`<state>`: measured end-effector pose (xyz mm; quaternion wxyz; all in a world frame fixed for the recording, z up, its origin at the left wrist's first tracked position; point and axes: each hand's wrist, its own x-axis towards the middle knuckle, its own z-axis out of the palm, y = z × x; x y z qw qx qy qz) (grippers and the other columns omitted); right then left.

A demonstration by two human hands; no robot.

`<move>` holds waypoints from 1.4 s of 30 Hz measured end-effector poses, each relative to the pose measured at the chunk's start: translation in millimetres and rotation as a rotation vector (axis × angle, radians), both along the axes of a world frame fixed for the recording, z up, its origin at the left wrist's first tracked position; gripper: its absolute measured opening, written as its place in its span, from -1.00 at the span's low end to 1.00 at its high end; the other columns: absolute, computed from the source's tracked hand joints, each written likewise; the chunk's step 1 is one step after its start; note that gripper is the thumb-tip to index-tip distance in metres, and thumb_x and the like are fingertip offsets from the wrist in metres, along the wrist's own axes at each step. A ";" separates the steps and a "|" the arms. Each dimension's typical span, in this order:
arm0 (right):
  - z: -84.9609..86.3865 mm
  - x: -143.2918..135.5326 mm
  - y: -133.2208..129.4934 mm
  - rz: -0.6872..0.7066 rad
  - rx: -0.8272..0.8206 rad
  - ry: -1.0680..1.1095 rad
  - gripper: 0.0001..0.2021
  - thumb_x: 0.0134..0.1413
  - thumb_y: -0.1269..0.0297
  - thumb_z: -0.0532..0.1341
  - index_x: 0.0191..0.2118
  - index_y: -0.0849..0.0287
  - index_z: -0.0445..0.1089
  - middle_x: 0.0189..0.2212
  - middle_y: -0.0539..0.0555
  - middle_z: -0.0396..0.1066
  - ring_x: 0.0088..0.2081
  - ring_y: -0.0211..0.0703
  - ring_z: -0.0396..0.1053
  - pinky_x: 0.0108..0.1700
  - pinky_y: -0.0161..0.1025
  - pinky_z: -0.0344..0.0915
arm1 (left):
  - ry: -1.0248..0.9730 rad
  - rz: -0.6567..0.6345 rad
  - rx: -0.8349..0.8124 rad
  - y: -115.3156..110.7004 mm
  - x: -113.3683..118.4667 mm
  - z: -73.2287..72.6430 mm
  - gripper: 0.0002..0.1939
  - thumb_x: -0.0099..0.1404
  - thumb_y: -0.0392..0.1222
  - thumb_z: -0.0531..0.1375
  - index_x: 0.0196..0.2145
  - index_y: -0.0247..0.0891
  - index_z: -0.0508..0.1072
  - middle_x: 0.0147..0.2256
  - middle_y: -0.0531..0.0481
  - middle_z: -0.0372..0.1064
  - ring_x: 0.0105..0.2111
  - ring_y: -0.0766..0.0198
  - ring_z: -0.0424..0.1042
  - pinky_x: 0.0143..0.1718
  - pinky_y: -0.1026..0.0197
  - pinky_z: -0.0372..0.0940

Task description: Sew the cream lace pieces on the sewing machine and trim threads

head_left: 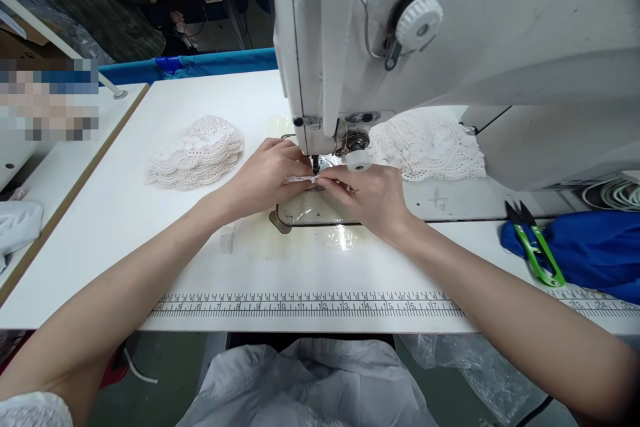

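Observation:
Beneath the head of a white sewing machine, both hands meet at the needle area. My left hand pinches one end of a small white lace strip, left of the presser foot. From the right, my right hand has thumb and forefinger closed on the strip's other end, just in front of the foot. A stack of white lace pieces lies on the table to the left. More lace lies behind my right hand, partly hidden by the machine.
Green-handled snips rest on blue cloth at the right. A ruler strip runs along the front edge of the white table. A person in a plaid sleeve stands at the back left, near another table.

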<state>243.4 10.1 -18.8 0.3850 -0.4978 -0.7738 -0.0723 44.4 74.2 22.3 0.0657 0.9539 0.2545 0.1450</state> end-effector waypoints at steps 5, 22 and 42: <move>4.2 1.6 -10.7 0.104 -0.031 -0.077 -0.80 0.26 0.29 0.16 -0.33 0.10 0.53 -0.42 -0.12 0.54 -0.43 -0.34 0.41 -0.45 -0.34 0.15 | 0.065 -0.034 0.167 -17.6 -1.9 -4.1 -0.79 0.39 -0.18 0.10 -0.19 -0.11 0.55 -0.15 -0.02 0.46 -0.12 0.15 0.38 0.01 0.02 0.20; 13.6 0.9 -27.0 0.150 0.073 -0.394 -0.87 0.18 0.43 0.21 -0.27 0.22 0.53 -0.25 0.03 0.56 -0.27 -0.20 0.45 -0.15 -0.20 0.26 | 0.031 0.001 0.440 -53.4 -8.7 -20.9 -0.73 0.37 -0.29 0.12 0.00 -0.31 0.45 -0.04 -0.13 0.48 0.05 0.10 0.40 0.12 -0.04 0.20; 9.6 -0.5 -23.8 0.148 0.117 -0.370 -0.84 0.20 0.42 0.18 -0.28 0.22 0.53 -0.29 0.02 0.56 -0.24 -0.19 0.44 -0.10 -0.19 0.29 | 0.026 0.028 0.436 -51.8 -6.5 -20.1 -0.74 0.39 -0.27 0.10 -0.01 -0.27 0.47 -0.07 -0.09 0.51 0.01 0.13 0.43 0.11 -0.07 0.21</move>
